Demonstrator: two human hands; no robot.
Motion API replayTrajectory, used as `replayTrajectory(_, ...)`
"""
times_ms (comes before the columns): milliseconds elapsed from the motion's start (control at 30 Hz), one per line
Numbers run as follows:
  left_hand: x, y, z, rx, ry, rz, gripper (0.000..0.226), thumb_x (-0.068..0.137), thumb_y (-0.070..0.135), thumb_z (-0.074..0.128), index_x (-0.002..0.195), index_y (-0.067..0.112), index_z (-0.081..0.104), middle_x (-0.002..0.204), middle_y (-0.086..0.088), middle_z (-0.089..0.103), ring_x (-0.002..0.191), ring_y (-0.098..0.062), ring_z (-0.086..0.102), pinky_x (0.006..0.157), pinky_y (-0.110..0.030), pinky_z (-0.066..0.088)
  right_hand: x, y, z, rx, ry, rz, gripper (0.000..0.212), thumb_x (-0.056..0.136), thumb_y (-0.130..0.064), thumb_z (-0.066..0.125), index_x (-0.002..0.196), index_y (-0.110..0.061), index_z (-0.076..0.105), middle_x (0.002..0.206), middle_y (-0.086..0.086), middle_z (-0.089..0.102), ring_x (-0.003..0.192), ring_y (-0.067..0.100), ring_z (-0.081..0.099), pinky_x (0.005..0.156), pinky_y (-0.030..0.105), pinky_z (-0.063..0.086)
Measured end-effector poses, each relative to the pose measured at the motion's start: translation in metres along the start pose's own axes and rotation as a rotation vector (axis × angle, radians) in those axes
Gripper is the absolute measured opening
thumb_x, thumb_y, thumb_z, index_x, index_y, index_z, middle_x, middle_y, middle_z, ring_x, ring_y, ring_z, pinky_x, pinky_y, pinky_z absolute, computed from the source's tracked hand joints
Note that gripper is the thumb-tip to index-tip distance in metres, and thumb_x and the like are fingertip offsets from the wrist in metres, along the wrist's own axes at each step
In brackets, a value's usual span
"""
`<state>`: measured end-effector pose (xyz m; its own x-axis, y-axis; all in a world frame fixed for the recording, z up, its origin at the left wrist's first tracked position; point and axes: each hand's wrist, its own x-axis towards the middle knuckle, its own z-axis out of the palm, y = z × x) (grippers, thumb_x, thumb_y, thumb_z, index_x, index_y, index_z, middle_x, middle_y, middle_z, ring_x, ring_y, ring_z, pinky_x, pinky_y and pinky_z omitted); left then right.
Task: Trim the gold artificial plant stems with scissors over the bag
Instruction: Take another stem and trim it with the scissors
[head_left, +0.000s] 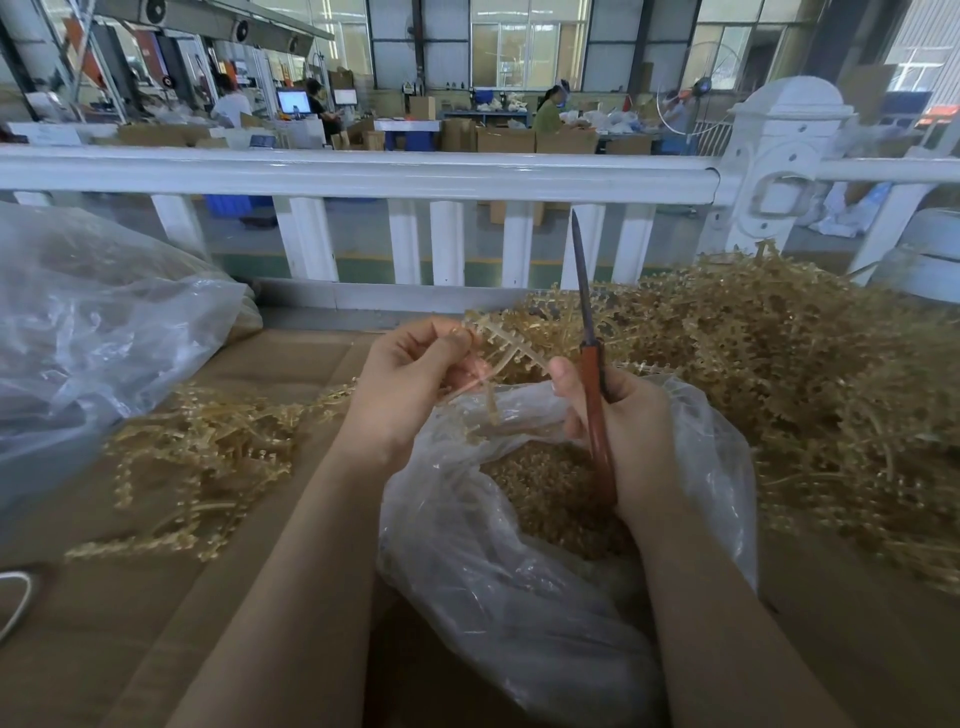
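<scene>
Pinching one gold plastic plant stem (511, 358), the left hand (410, 387) held it above the clear plastic bag of gold trimmings (519, 587). One pair of red-handled scissors (589, 364), blades closed and pointing to 12 o'clock, sat gripped in the right hand (628, 431). Two stem piles lay on the brown cardboard desk (130, 623): a large heap (810, 374) at 3 o'clock, a smaller scatter (208, 457) at 9. A white railing (363, 174) crossed behind.

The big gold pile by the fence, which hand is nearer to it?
Right. The right hand, holding the scissors, is beside the pile's near edge. The left hand, pinching a stem, is farther away, across the bag opening.
</scene>
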<state>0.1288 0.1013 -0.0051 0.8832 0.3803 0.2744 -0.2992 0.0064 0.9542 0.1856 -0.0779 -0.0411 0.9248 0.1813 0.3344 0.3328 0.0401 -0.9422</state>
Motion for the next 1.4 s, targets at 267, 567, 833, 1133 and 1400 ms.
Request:
replayTrajectory(267, 0.001, -0.003, 0.004, -0.052, -0.113, -0.043, 0.006, 0.089, 0.011, 0.066, 0.091, 0.008, 0.07, 0.073, -0.003, 0.074, 0.066, -0.008, 0.068, 0.065, -0.016, 0.053, 0.005, 0.002, 0.002, 0.076, -0.045, 0.08, 0.024, 0.09, -0.031, 0.076, 0.066, -0.028, 0.075, 0.06, 0.003, 0.066, 0.057, 0.016, 0.057, 0.068, 0.036, 0.046)
replayTrajectory(567, -0.001, 0.0, 0.002, -0.151, -0.161, -0.136, 0.051, 0.068, 0.004, 0.074, 0.117, 0.001, 0.062, 0.08, -0.005, 0.076, 0.075, -0.015, 0.073, 0.066, -0.022, 0.056, 0.002, 0.002, 0.0, 0.143, -0.022, 0.077, 0.024, 0.088, -0.035, 0.075, 0.069, -0.02, 0.072, 0.061, 0.004, 0.064, 0.06, 0.028, 0.048, 0.062, 0.04, 0.042)
replayTrajectory(833, -0.001, 0.002, 0.002, -0.287, -0.169, -0.144, 0.038, 0.067, -0.004, 0.071, 0.104, 0.006, 0.064, 0.078, -0.009, 0.076, 0.075, -0.016, 0.074, 0.065, -0.022, 0.057, 0.001, 0.002, -0.001, 0.152, -0.031, 0.06, 0.023, 0.091, -0.029, 0.074, 0.069, -0.024, 0.073, 0.06, 0.004, 0.064, 0.052, 0.01, 0.055, 0.057, 0.022, 0.045)
replayTrajectory(1133, 0.0, 0.001, 0.002, -0.244, -0.151, -0.213, 0.038, 0.069, 0.009, 0.075, 0.105, 0.012, 0.063, 0.087, -0.009, 0.077, 0.077, -0.016, 0.074, 0.061, -0.023, 0.056, 0.001, 0.001, -0.002, 0.237, -0.033, 0.054, 0.022, 0.093, -0.021, 0.072, 0.079, -0.005, 0.068, 0.057, 0.004, 0.061, 0.044, 0.006, 0.049, 0.047, 0.011, 0.041)
replayTrajectory(1400, -0.005, -0.004, -0.004, 0.055, -0.331, -0.437, 0.056, 0.059, 0.029, 0.084, 0.106, 0.003, 0.068, 0.094, -0.012, 0.076, 0.076, -0.018, 0.068, 0.062, -0.022, 0.053, -0.003, -0.009, -0.003, 0.364, 0.004, 0.03, 0.031, 0.084, -0.037, 0.07, 0.074, -0.009, 0.064, 0.055, -0.001, 0.06, 0.036, 0.006, 0.04, 0.037, 0.016, 0.031)
